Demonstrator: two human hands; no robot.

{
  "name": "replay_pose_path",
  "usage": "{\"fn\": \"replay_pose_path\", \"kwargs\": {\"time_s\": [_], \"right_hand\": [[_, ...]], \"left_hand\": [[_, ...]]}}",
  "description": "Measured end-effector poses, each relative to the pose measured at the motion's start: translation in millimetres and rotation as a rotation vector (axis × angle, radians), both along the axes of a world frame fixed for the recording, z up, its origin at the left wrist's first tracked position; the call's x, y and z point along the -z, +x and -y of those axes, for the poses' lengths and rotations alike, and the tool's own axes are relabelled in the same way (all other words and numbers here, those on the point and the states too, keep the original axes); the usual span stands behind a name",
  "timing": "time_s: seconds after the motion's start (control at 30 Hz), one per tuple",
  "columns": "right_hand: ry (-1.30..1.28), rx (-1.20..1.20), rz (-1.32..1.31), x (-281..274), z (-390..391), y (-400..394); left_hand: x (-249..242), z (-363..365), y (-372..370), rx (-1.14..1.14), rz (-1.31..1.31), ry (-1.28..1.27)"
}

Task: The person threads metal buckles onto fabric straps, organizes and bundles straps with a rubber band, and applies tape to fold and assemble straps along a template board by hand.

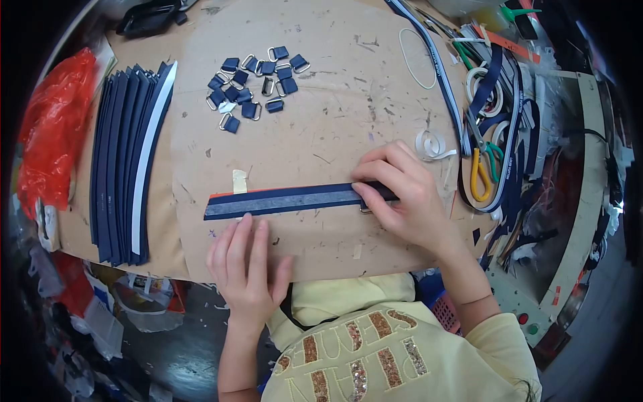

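Note:
A navy fabric strip (288,199) with a grey band along its middle lies nearly level across the brown work surface, an orange edge showing along its upper left side. My right hand (405,194) pinches its right end between thumb and fingers. Just under that thumb, a bit of a metal ring (365,210) shows; the rest is hidden. My left hand (244,264) has its fingers stretched out, with the fingertips at the strip's lower edge near the left end. Above the strip, a piece of cream tape (240,180) sticks to the surface.
Several navy tabs with metal rings (249,110) lie scattered at the upper middle. A stack of navy strips (120,167) lies left, beside a red plastic bag (53,134). On the right are yellow-handled scissors (479,175), tape rolls (483,90), and a curled white ribbon (432,146).

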State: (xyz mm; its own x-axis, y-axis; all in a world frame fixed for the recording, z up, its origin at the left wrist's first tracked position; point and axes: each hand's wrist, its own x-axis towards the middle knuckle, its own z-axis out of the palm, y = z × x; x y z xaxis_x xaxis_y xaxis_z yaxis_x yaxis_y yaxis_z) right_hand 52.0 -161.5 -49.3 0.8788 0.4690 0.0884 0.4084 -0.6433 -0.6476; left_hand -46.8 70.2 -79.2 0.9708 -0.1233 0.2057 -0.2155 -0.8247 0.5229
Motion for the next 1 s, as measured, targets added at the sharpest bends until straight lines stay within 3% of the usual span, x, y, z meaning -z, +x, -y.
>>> {"fn": "replay_pose_path", "kwargs": {"time_s": [0.2,0.43,0.73,1.0], "right_hand": [[-0.025,-0.01,-0.07,-11,2,-8],[-0.06,0.007,-0.047,-1,4,-17],[-0.129,-0.011,-0.024,-3,3,-18],[-0.099,0.076,-0.05,-1,0,-21]], "left_hand": [[-4,4,5,0.084,-0.055,0.212],[-2,2,3,0.065,-0.061,0.26],[5,10,2,-0.006,0.037,0.256],[15,9,-4,-0.131,0.114,0.032]]}}
